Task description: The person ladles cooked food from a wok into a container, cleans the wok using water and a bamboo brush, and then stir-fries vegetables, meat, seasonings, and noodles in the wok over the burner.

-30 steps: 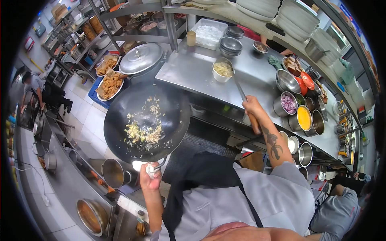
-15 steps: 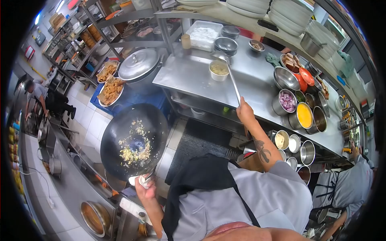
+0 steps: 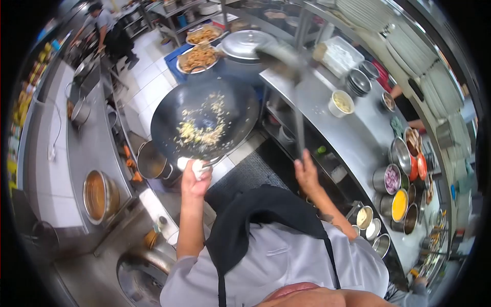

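Observation:
My left hand (image 3: 196,179) grips the looped handle of a large black wok (image 3: 169,120) through a folded white cloth (image 3: 185,165). Chopped pale and yellowish bits (image 3: 202,132) lie in the wok's bowl. My right hand (image 3: 307,174) is closed on the long handle of a metal ladle (image 3: 279,60), whose bowl is raised and smeared by motion, to the right of the wok. A white tub (image 3: 341,104) of pale chopped food stands on the steel counter, to the right of the ladle.
Trays of fried food (image 3: 198,59) and a lidded pot (image 3: 246,45) stand beyond the wok. Metal bowls and pots (image 3: 399,204) line the right counter (image 3: 353,148). A stove counter (image 3: 99,123) runs along the left. A person (image 3: 105,30) stands at the far left.
The view has turned, and the wok now hangs nearer the lidded pot. My right hand has brought the ladle from beside the white tub back toward the wok.

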A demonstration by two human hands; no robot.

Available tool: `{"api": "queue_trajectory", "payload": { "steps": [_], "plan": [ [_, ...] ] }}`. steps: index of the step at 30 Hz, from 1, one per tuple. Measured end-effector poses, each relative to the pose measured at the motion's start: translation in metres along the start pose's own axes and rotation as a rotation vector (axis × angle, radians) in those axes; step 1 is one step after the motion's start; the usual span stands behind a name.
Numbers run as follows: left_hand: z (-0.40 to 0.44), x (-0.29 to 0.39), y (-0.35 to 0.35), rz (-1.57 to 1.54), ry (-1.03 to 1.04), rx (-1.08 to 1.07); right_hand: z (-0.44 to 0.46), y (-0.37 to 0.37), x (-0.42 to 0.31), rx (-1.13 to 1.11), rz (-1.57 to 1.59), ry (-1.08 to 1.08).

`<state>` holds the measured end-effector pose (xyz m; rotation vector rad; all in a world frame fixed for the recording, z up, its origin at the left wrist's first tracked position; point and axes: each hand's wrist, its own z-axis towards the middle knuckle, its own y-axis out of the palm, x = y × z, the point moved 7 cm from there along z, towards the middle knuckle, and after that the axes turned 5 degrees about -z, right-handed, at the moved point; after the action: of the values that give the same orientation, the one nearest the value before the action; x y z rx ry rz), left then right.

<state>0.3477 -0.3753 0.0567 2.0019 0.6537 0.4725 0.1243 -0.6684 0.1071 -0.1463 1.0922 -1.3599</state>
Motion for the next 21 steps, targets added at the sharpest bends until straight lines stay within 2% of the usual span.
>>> {"api": "queue_trajectory", "payload": {
  "steps": [1,3,5,6,8,9,11,12,13,14,15,17,18,20,21],
  "plan": [
    [0.008,-0.037,0.017,-0.015,-0.004,0.027,-0.018,0.006,0.032,-0.168,0.134,0.052],
    [0.021,-0.043,0.017,0.006,-0.006,-0.005,-0.038,0.039,0.034,-0.486,0.296,0.12],
    [0.043,-0.045,0.004,0.1,0.079,-0.041,-0.031,0.039,0.034,-0.47,0.292,0.024],
    [0.052,-0.044,0.002,0.115,0.122,0.014,-0.025,0.038,0.033,-0.462,0.287,-0.017],
    [0.064,-0.038,-0.002,0.147,0.155,0.024,0.003,0.025,0.018,-0.514,0.214,0.047],
    [0.043,-0.041,0.017,0.16,0.229,0.028,0.019,0.015,0.012,-0.477,0.203,-0.021],
    [-0.007,-0.051,-0.02,0.136,0.092,0.049,0.044,-0.014,0.0,-0.415,0.17,-0.116],
    [-0.042,-0.062,-0.041,0.057,0.096,0.129,0.057,-0.029,-0.007,-0.399,0.15,-0.145],
    [-0.08,-0.067,-0.051,0.27,0.192,0.166,0.064,-0.037,-0.003,-0.457,0.056,-0.15],
    [-0.087,-0.08,-0.061,0.146,0.005,0.011,0.073,-0.043,-0.003,-0.401,0.017,-0.202],
    [-0.074,-0.076,-0.073,0.108,0.044,0.109,0.086,-0.046,-0.01,-0.443,0.035,-0.144],
    [-0.005,-0.061,-0.073,-0.105,-0.048,-0.13,0.115,-0.039,-0.029,-0.519,0.14,-0.041],
    [0.03,-0.04,-0.05,0.038,0.136,0.028,0.122,-0.027,-0.033,-0.514,0.125,-0.058],
    [0.068,-0.027,-0.052,0.012,0.115,0.11,0.131,-0.006,-0.06,-0.712,0.222,0.136],
    [0.089,-0.023,-0.052,-0.01,0.112,0.134,0.114,0.011,-0.05,-0.64,0.223,0.026]
  ]
}}
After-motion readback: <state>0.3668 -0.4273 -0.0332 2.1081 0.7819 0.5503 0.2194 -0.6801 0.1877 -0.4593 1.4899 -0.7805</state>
